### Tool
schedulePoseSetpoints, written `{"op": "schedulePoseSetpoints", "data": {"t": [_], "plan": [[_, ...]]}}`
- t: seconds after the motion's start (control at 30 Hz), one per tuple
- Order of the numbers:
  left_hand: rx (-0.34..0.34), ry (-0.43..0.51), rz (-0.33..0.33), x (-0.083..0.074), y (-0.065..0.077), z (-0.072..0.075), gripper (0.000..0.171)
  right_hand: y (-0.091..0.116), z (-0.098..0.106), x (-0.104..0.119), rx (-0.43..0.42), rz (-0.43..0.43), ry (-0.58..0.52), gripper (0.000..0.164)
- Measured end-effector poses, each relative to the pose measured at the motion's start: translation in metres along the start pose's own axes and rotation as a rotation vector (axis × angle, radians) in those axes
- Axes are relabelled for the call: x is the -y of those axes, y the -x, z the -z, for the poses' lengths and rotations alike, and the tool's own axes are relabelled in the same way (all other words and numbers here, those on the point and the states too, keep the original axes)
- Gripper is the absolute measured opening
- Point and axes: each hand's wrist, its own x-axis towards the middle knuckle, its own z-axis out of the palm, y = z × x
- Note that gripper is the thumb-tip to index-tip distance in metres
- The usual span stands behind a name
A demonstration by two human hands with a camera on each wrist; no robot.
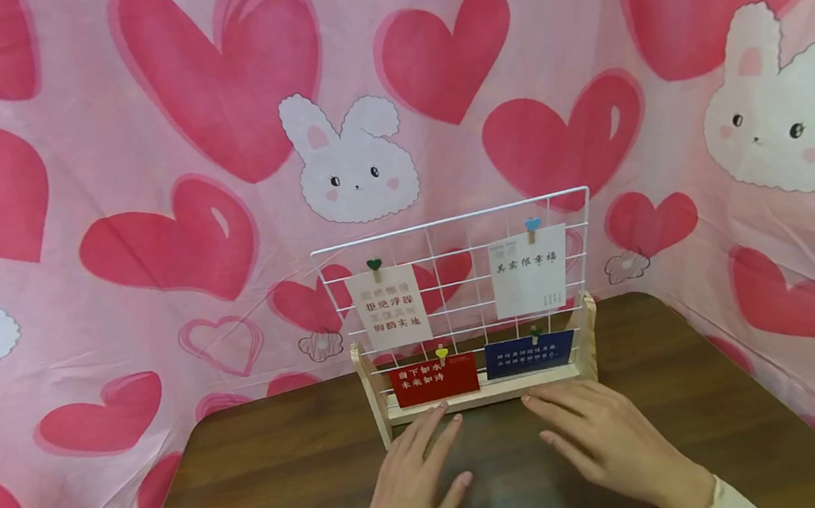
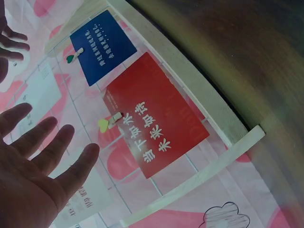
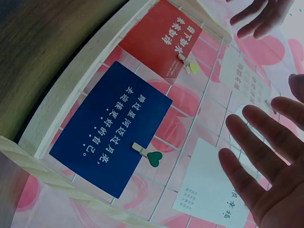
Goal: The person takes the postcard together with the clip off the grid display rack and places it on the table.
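Grid rack point(image 1: 499, 392) barring front, gap between 2 sets of fingers point(image 1: 560, 414), tabletop point(image 1: 273, 462) room alongside

In the head view, a dark brown wood-grained table point(image 1: 266, 471) is seen at six o'clock, backed by pink cloth point(image 1: 87, 156) printed with red hearts point(image 1: 445, 57) and white rabbits point(image 1: 358, 184) near nine, twelve and three.

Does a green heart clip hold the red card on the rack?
No, the clip on the red card is a yellow heart clip.
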Motion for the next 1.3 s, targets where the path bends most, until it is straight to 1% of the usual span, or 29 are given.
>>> {"op": "schedulePoseSetpoints", "data": {"t": [0.13,0.27,0.47,0.53,0.6,0.63,0.7,0.83,0.9,1.07,1.3], "plan": [[-0.065,0.036,-0.017,-0.001,-0.001,-0.004,0.069,-0.001,-0.001,-0.003,-0.047,0.002,-0.011,0.042],[-0.118,0.069,-0.026,-0.002,-0.004,-0.009,0.067,-0.004,-0.001,-0.007,-0.087,-0.002,-0.007,0.042],[-0.195,0.104,-0.027,-0.005,-0.014,-0.016,0.063,-0.010,0.003,-0.015,-0.186,0.014,0.012,0.045],[-0.210,0.113,-0.009,-0.005,-0.020,-0.016,0.061,-0.014,0.005,-0.019,-0.225,0.016,0.020,0.044],[-0.213,0.124,0.023,-0.004,-0.026,-0.015,0.060,-0.017,0.006,-0.022,-0.257,0.017,0.029,0.043],[-0.219,0.129,0.036,-0.003,-0.029,-0.014,0.060,-0.019,0.006,-0.023,-0.267,0.016,0.033,0.043],[-0.226,0.138,0.061,-0.002,-0.033,-0.012,0.060,-0.020,0.007,-0.026,-0.259,-0.002,0.036,0.043],[-0.276,0.163,0.065,0.002,-0.041,-0.012,0.061,-0.022,0.008,-0.030,-0.242,-0.039,0.034,0.046],[-0.287,0.179,0.076,0.002,-0.044,-0.013,0.061,-0.023,0.008,-0.033,-0.243,-0.059,0.030,0.047],[-0.312,0.216,0.098,0.000,-0.056,-0.016,0.059,-0.028,0.007,-0.043,-0.294,-0.090,0.001,0.048],[-0.353,0.219,0.086,-0.005,-0.073,-0.017,0.054,-0.037,0.008,-0.048,-0.373,-0.129,-0.018,0.049]]}}
